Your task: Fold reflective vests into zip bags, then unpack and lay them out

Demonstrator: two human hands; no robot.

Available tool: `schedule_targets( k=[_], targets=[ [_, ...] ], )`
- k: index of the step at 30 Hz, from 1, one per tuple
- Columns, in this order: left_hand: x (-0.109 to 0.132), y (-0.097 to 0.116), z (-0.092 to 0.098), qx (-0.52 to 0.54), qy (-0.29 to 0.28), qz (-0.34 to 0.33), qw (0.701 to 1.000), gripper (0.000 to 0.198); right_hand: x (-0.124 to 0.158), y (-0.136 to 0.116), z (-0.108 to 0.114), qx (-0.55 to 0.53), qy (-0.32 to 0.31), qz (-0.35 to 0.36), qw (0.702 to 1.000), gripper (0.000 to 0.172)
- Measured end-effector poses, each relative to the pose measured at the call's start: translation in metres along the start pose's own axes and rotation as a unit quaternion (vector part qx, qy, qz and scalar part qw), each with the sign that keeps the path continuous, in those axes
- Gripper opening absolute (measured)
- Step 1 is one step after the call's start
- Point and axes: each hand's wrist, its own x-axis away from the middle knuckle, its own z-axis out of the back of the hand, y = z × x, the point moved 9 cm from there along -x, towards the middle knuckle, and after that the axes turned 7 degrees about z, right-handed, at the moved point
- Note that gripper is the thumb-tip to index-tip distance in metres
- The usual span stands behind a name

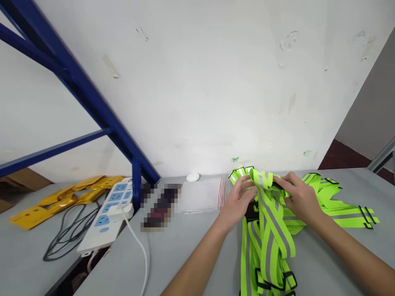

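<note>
A neon-green reflective strap [271, 230] with a grey stripe hangs in loops between my two hands. My left hand [239, 201] has its fingers closed on the strap's folded upper end. From the other side my right hand [298, 195] pinches the strap near a black piece, partly hidden by the fingers. Below, more straps with black buckles [276, 281] lie bunched toward the near edge. Further green straps [333, 205] spread out on the table to the right of my right hand, some with black sliders.
A stack of clear zip bags [202, 195] with red lines lies left of my hands, beside a white round object [193, 177]. Further left are a white power strip [111, 209], yellow packets [64, 199], dark cable and a blue metal frame [92, 98]. A white wall stands behind the grey table [188, 238].
</note>
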Motion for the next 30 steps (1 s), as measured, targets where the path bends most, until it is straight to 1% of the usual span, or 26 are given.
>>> schedule_targets(
  k=[2, 4, 6, 9, 12, 13, 15, 16, 17, 20, 22, 24, 27, 30],
  targets=[
    [0.005, 0.011, -0.004, -0.037, 0.007, -0.038, 0.999, 0.043, 0.002, -0.003, -0.001, -0.03, -0.007, 0.005, 0.999, 0.068],
    [0.011, 0.019, -0.011, -0.092, 0.007, -0.058, 0.994, 0.039, 0.004, -0.003, -0.004, -0.075, -0.024, 0.002, 0.997, 0.067],
    [0.016, 0.018, -0.019, -0.133, -0.013, -0.042, 0.99, 0.036, 0.007, 0.001, -0.007, -0.121, -0.043, -0.017, 0.992, 0.062],
    [0.019, 0.012, -0.028, -0.156, -0.035, 0.005, 0.987, 0.045, 0.009, 0.009, -0.01, -0.194, -0.068, -0.056, 0.977, 0.051],
    [0.014, 0.013, -0.028, -0.191, -0.033, 0.023, 0.981, 0.055, 0.011, 0.014, -0.014, -0.29, -0.104, -0.085, 0.948, 0.034],
    [0.01, 0.016, -0.028, -0.207, -0.04, 0.024, 0.977, 0.053, 0.012, 0.015, -0.015, -0.322, -0.117, -0.097, 0.934, 0.028],
    [0.003, 0.024, -0.028, -0.235, -0.061, 0.016, 0.97, 0.044, 0.016, 0.019, -0.018, -0.374, -0.139, -0.132, 0.907, 0.02],
    [0.0, 0.031, -0.027, -0.245, -0.067, 0.005, 0.967, 0.041, 0.02, 0.023, -0.019, -0.393, -0.147, -0.157, 0.894, 0.02],
    [-0.004, 0.037, -0.026, -0.255, -0.065, -0.011, 0.965, 0.039, 0.023, 0.028, -0.021, -0.407, -0.154, -0.186, 0.881, 0.023],
    [-0.012, 0.051, -0.033, -0.284, -0.069, -0.063, 0.954, 0.038, 0.034, 0.037, -0.026, -0.449, -0.181, -0.251, 0.838, 0.042],
    [-0.017, 0.051, -0.043, -0.302, -0.086, -0.088, 0.945, 0.037, 0.04, 0.04, -0.029, -0.483, -0.191, -0.275, 0.809, 0.05],
    [-0.024, 0.048, -0.048, -0.31, -0.1, -0.098, 0.94, 0.037, 0.045, 0.043, -0.032, -0.518, -0.187, -0.291, 0.782, 0.055],
    [-0.036, 0.041, -0.044, -0.31, -0.124, -0.079, 0.939, 0.035, 0.054, 0.048, -0.037, -0.563, -0.167, -0.328, 0.74, 0.062],
    [-0.043, 0.03, -0.034, -0.297, -0.178, -0.022, 0.938, 0.031, 0.068, 0.052, -0.047, -0.588, -0.156, -0.4, 0.685, 0.067]
  ],
)
